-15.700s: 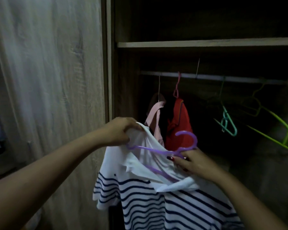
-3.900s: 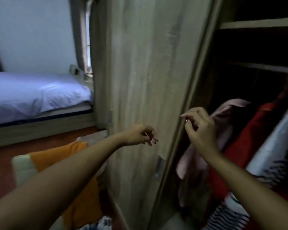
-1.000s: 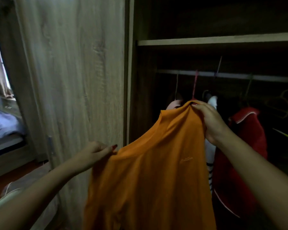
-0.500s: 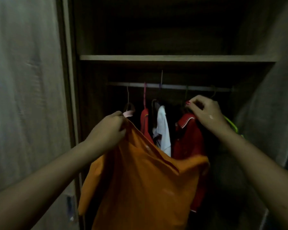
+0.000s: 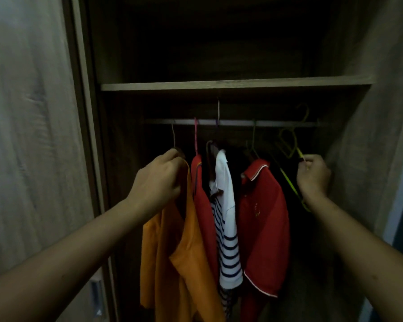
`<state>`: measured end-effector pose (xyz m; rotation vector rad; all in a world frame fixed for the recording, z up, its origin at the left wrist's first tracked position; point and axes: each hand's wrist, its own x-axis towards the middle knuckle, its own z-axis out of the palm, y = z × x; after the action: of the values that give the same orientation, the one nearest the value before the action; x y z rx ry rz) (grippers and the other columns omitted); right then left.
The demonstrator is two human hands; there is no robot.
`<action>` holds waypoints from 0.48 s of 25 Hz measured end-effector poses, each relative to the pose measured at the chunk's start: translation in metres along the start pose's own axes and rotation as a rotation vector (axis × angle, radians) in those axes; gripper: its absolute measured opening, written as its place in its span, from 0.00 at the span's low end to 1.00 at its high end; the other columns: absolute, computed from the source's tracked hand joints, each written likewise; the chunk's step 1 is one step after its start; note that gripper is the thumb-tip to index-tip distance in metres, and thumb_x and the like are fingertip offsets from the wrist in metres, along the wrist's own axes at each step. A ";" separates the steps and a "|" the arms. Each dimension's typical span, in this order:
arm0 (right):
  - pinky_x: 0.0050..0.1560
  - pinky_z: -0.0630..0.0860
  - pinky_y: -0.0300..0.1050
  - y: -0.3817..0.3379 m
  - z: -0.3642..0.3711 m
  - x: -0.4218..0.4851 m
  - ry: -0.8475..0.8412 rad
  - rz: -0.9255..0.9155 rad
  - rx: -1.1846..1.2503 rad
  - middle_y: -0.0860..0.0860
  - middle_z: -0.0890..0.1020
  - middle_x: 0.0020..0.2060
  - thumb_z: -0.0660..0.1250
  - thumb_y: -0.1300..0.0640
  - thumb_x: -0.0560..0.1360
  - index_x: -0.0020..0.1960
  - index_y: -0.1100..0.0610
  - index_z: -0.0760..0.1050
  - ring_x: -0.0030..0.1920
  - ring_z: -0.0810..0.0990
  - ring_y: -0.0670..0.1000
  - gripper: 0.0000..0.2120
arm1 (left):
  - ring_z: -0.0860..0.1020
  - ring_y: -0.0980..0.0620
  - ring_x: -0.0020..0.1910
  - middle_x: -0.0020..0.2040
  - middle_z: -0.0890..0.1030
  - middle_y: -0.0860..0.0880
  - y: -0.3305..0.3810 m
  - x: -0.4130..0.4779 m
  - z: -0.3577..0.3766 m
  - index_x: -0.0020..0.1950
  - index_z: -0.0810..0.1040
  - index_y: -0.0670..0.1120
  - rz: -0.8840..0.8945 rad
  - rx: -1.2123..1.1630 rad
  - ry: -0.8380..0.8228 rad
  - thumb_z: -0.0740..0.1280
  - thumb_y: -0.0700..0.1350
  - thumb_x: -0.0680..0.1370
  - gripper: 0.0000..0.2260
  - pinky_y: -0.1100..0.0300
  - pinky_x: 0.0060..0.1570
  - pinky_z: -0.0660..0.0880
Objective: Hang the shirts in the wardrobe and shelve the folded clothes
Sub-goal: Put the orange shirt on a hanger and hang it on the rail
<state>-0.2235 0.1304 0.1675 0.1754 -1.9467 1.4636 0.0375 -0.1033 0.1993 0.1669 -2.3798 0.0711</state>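
Setting: an open, dim wardrobe (image 5: 230, 54) seen from head height, with a wooden shelf (image 5: 235, 86) at 12 o'clock and a hanging rail (image 5: 237, 123) just below it.
Left hand (image 5: 159, 182): at 9 o'clock of the hung clothes, clenched on the top of an orange shirt (image 5: 184, 263), which drapes down toward 6 o'clock.
Right hand (image 5: 313, 176): at 3 o'clock, fingers pinched on a yellow-green hanger (image 5: 291, 182) that carries no garment.
Hung clothes, left to right: a red shirt (image 5: 204, 217) touching the orange one, a white shirt with navy stripes (image 5: 227, 228), then a red polo with white trim (image 5: 264, 226).
Other hangers: more yellow-green ones (image 5: 289, 142) hooked on the rail near 2 o'clock.
Left edge: a pale wood-grain door (image 5: 33, 135).
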 end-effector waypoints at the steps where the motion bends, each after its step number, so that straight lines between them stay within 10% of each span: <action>1: 0.43 0.72 0.48 0.013 0.001 -0.014 -0.016 0.001 0.043 0.62 0.82 0.42 0.64 0.62 0.74 0.54 0.63 0.76 0.44 0.80 0.62 0.09 | 0.75 0.51 0.50 0.63 0.69 0.51 -0.001 0.000 0.000 0.64 0.71 0.47 -0.002 0.024 -0.033 0.65 0.41 0.73 0.19 0.57 0.36 0.79; 6: 0.47 0.74 0.50 0.072 -0.002 -0.042 -0.241 0.217 -0.059 0.64 0.83 0.43 0.69 0.58 0.73 0.52 0.64 0.78 0.45 0.81 0.62 0.11 | 0.74 0.52 0.52 0.64 0.66 0.51 0.004 0.002 0.001 0.67 0.69 0.47 0.000 -0.136 -0.158 0.66 0.35 0.73 0.23 0.56 0.40 0.80; 12: 0.30 0.61 0.46 0.059 -0.035 -0.089 -0.018 -0.079 0.105 0.58 0.73 0.27 0.59 0.58 0.78 0.37 0.60 0.72 0.27 0.68 0.47 0.12 | 0.71 0.51 0.59 0.66 0.65 0.49 0.006 0.016 0.008 0.68 0.69 0.44 -0.071 -0.349 -0.261 0.66 0.32 0.72 0.25 0.62 0.44 0.78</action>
<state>-0.1693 0.1571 0.0723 0.3104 -1.8561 1.5174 0.0198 -0.0995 0.2049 0.0970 -2.5969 -0.4213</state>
